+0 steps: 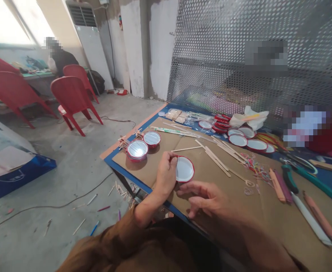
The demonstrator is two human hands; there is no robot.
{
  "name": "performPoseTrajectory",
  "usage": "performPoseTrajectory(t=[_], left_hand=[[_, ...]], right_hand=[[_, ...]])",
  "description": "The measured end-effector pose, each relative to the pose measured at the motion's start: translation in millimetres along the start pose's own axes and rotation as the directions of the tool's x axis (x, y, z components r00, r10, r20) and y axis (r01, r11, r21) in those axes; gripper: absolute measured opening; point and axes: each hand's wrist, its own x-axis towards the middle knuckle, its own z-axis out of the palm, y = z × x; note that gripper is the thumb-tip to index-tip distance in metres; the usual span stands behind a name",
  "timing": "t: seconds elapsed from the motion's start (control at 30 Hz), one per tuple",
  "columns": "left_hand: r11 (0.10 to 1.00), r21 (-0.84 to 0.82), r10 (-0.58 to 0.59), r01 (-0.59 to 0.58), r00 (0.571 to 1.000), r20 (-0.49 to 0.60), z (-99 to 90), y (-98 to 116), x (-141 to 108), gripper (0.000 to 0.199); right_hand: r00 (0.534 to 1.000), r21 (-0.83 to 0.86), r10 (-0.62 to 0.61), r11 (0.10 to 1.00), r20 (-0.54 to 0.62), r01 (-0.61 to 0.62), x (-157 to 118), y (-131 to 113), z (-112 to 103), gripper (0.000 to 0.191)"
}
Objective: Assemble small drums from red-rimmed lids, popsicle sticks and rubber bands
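My left hand (166,170) grips the left edge of a round, red-rimmed white lid (185,170), its inner side turned up. Just below the lid, my right hand (204,194) is open, its fingers apart and the fingertips close to the rim. Whether they touch it I cannot tell. Left of my hands, similar red-rimmed lids (137,149) lie with thin lines across their faces and small sticks at their far ends. Flat wooden sticks (217,160) are scattered beyond my right hand, beside a tangle of coloured rubber bands (256,166).
More white lids (238,140) and stacked red lids (221,123) lie at the table's back. Green-handled pliers (289,177) and pens (310,219) are on the right. A perforated metal screen (211,49) stands behind. Red chairs (72,96) and a seated person (65,62) are far left.
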Motion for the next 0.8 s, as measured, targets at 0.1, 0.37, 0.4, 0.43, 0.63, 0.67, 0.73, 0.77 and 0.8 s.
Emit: performPoseTrajectory(t=[0.1,0.37,0.4,0.43,0.63,0.67,0.73,0.77,0.8], left_hand=[[1.000,-0.031,0.001,-0.001,1.000,0.001,0.4,-1,0,0.009],[0.998,-0.056,0.031,-0.034,0.998,-0.049,-0.1,-5,1,0.009],[0.998,-0.056,0.032,-0.036,0.998,-0.062,-0.5,-6,1,0.009],[0.998,-0.055,0.034,-0.038,0.996,-0.080,-0.9,-6,2,0.009],[0.993,0.045,0.112,-0.113,0.994,0.018,-0.3,0,-2,0.010],[0.990,0.066,0.121,-0.127,0.990,0.078,0.4,2,-3,0.010],[0.985,0.087,0.130,-0.146,0.977,0.169,1.4,4,-4,0.010],[0.986,0.075,0.131,-0.148,0.972,0.198,1.6,4,-4,0.010],[0.989,0.041,0.131,-0.144,0.967,0.220,1.6,3,-4,0.009]], right_hand=[[0.999,0.045,0.005,0.999,0.042,-0.007,-2,-3,-2,0.038],[0.988,0.316,0.063,0.949,-0.138,-0.016,8,-9,-4,0.038],[0.974,0.361,0.088,0.933,-0.211,-0.006,10,-9,-5,0.037],[0.949,0.394,0.114,0.919,-0.295,0.012,12,-9,-7,0.036],[0.722,0.208,-0.035,0.947,-0.691,0.245,15,-9,-12,0.040],[0.732,0.143,-0.090,0.958,-0.676,0.249,14,-9,-12,0.041],[0.780,0.013,-0.188,0.970,-0.597,0.243,14,-8,-12,0.042],[0.800,-0.048,-0.228,0.969,-0.556,0.243,14,-7,-12,0.040],[0.811,-0.096,-0.258,0.965,-0.526,0.245,15,-5,-12,0.037]])
